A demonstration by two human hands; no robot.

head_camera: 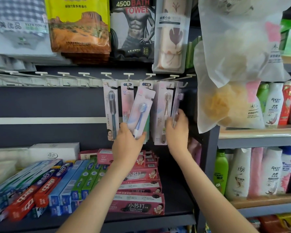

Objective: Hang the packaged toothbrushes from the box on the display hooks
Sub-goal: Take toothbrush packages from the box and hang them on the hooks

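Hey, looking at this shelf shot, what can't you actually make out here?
All in the head view:
The box: outside the frame.
Packs behind the blue toothbrush pack in the left hand: the front pack hides their count.
Whether the purple toothbrush pack, gripped by the right hand, sits on its hook: edge-on and motion-blurred.
Small print on the packs: too small.

glossy plastic toothbrush pack (140,113), white plastic hooks (128,76), matt dark shelf (176,206).
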